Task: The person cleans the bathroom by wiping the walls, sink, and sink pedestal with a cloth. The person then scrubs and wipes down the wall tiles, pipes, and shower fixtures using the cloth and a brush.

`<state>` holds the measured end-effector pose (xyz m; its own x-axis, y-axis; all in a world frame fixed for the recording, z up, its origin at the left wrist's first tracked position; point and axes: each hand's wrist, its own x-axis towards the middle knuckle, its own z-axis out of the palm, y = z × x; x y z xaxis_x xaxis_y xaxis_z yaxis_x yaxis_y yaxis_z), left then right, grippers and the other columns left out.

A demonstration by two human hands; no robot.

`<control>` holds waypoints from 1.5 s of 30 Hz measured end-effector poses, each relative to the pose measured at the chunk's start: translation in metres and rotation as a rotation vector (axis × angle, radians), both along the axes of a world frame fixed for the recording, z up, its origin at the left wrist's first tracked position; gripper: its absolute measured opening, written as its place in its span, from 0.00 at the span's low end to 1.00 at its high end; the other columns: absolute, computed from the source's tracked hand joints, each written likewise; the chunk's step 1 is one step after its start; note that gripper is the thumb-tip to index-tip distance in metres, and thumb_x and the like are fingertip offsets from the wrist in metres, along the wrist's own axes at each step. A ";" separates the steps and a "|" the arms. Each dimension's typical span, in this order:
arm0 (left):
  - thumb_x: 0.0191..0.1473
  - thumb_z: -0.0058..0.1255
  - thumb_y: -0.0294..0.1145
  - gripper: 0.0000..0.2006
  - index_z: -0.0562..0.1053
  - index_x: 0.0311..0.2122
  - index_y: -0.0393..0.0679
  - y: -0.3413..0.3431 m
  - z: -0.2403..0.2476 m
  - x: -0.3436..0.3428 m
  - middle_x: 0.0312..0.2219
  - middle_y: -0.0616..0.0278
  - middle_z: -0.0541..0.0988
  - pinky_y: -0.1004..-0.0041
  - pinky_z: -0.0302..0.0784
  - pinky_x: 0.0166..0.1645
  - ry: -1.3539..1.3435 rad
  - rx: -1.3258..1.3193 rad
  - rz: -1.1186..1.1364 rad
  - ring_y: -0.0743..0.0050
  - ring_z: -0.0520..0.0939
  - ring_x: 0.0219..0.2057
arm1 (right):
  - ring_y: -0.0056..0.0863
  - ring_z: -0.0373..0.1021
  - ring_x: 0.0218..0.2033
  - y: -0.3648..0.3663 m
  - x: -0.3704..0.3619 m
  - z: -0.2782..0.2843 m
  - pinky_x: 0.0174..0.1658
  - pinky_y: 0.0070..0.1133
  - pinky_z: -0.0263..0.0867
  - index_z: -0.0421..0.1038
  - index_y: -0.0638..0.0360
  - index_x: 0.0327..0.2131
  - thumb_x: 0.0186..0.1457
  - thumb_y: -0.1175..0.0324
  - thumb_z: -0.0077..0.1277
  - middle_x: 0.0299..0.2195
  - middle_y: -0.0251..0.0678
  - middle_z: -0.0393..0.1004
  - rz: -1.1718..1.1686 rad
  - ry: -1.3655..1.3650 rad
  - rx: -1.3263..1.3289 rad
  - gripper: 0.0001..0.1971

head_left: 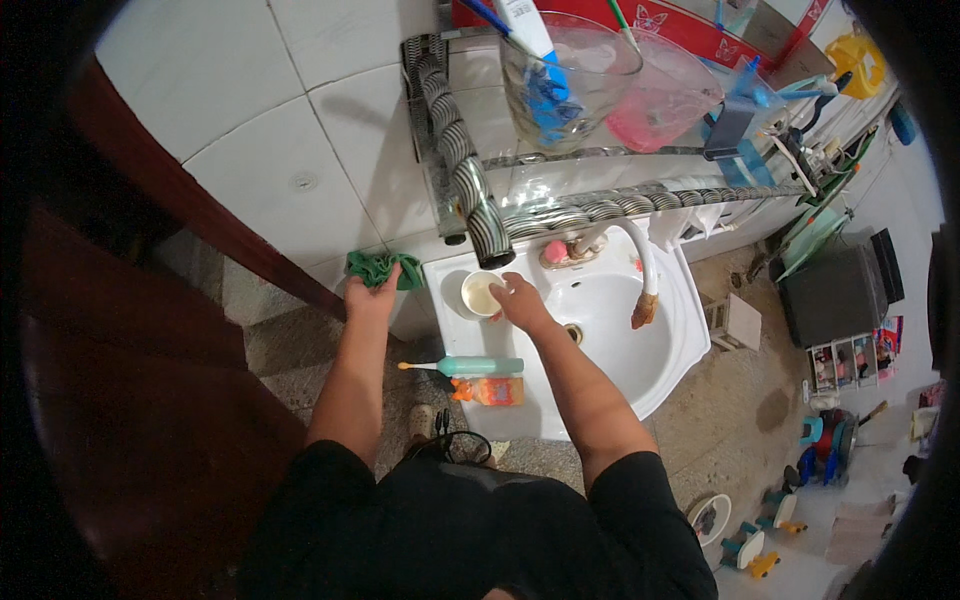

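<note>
A crumpled green cloth (368, 267) is gripped in my left hand (376, 286), off the left edge of the white washbasin (648, 375). At the basin's back left corner, my right hand (520, 302) holds a small white cup (481, 294) by its right side, with the cup's opening facing up. Some of the fingers on the cup are hidden. On the basin's left ledge, nearer to me, lies a teal electric toothbrush (480, 366) with its head past the edge. Beside it lies an orange bottle (490, 391).
A white curved faucet (646, 262) arches over the bowl. Above the basin, a glass shelf with a patterned rail (470, 160) carries a clear tumbler (560, 90) and a pink cup (660, 105). A dark red door (190, 200) stands at left. A small stool (735, 322) is at right.
</note>
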<state>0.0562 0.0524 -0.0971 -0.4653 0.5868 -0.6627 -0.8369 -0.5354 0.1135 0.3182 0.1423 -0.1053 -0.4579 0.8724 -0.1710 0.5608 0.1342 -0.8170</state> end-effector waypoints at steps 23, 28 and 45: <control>0.54 0.38 0.38 0.24 0.63 0.49 0.29 0.058 -0.037 0.074 0.51 0.45 0.65 0.57 0.60 0.57 0.378 0.165 -0.592 0.52 0.67 0.52 | 0.19 0.64 0.14 -0.098 0.150 0.063 0.19 0.20 0.61 0.65 0.67 0.26 0.56 0.61 0.42 0.15 0.35 0.66 -0.391 0.163 -0.213 0.16; 0.57 0.33 0.39 0.20 0.65 0.48 0.35 0.024 -0.060 0.026 0.46 0.50 0.71 0.57 0.65 0.54 0.383 0.373 -0.629 0.54 0.71 0.47 | 0.20 0.64 0.14 -0.108 0.142 0.062 0.19 0.20 0.61 0.65 0.66 0.27 0.56 0.61 0.42 0.15 0.35 0.66 -0.317 0.162 -0.235 0.15; 0.55 0.37 0.34 0.14 0.69 0.42 0.39 0.064 -0.084 0.062 0.40 0.54 0.74 0.62 0.67 0.51 0.806 0.069 -0.670 0.59 0.73 0.43 | 0.18 0.62 0.14 -0.132 0.163 0.060 0.18 0.16 0.60 0.67 0.67 0.33 0.57 0.63 0.41 0.18 0.33 0.68 -0.392 0.280 -0.340 0.14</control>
